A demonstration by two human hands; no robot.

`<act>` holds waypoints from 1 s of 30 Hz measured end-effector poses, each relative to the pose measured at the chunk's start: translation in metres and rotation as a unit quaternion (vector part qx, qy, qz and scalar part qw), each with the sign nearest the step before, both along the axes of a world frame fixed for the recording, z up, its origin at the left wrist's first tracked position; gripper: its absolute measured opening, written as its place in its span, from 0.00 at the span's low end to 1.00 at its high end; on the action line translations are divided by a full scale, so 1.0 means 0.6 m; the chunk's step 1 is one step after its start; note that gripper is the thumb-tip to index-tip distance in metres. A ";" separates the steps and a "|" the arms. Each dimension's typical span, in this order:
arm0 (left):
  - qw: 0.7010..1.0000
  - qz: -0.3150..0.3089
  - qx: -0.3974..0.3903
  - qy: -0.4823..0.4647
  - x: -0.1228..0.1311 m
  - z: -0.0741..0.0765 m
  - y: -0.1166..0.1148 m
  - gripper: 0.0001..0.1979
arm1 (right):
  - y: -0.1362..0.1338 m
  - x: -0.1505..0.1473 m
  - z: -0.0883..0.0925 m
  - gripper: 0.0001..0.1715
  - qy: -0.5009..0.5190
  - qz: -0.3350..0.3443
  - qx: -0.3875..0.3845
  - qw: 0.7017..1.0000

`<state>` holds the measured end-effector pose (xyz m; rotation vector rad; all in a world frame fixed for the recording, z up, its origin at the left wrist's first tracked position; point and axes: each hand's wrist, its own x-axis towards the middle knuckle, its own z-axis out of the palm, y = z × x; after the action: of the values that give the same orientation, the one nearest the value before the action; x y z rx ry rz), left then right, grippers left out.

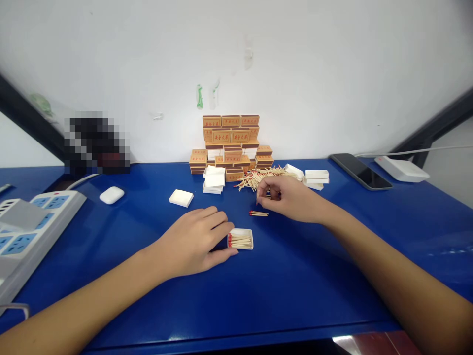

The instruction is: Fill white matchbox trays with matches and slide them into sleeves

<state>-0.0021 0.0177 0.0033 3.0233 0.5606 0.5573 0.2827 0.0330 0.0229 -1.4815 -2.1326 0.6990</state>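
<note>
A small white matchbox tray lies flat on the blue tabletop with a layer of red-headed matches in it. My left hand grips its left end between thumb and fingers. To the upper right, my right hand is closed in a pinch above the table. A thin sliver at its fingertips looks like a match, mostly hidden. Just below those fingertips, a few loose matches lie side by side, heads to the left. Behind the right hand spreads a heap of loose matches, partly covered by it.
Orange matchboxes are stacked against the wall. White trays lie left of the heap, farther left and right. A phone and white box sit right; a white case and power strip left.
</note>
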 end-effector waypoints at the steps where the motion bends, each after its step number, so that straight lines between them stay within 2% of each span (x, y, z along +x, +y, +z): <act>1: 1.000 -0.001 0.000 0.000 0.000 0.000 0.000 0.17 | 0.000 0.002 0.000 0.04 -0.005 0.005 -0.004 1.000; 5: 1.000 0.001 -0.001 0.004 0.001 0.001 -0.001 0.16 | 0.001 0.007 -0.002 0.05 -0.023 0.017 -0.017 0.999; 17: 1.000 0.002 -0.005 0.001 0.002 0.000 -0.002 0.16 | 0.012 -0.013 -0.012 0.09 -0.060 -0.022 0.059 0.996; 20: 1.000 0.002 -0.004 0.001 0.001 0.000 -0.002 0.16 | 0.024 -0.011 -0.012 0.06 -0.091 0.034 0.072 0.993; 24: 1.000 0.000 0.001 0.003 0.000 0.002 -0.002 0.16 | 0.038 0.001 -0.012 0.14 -0.103 0.152 0.100 0.978; 26: 1.000 0.002 0.002 0.004 0.000 0.004 -0.002 0.16 | 0.040 0.007 -0.011 0.12 -0.115 0.167 0.100 0.974; 30: 1.000 0.003 0.001 0.003 0.000 0.003 -0.003 0.16 | 0.037 0.015 -0.006 0.08 -0.155 0.147 0.090 0.973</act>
<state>-0.0023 0.0161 0.0049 3.0274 0.5701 0.5513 0.2920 0.0550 0.0194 -1.2563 -2.6124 0.3714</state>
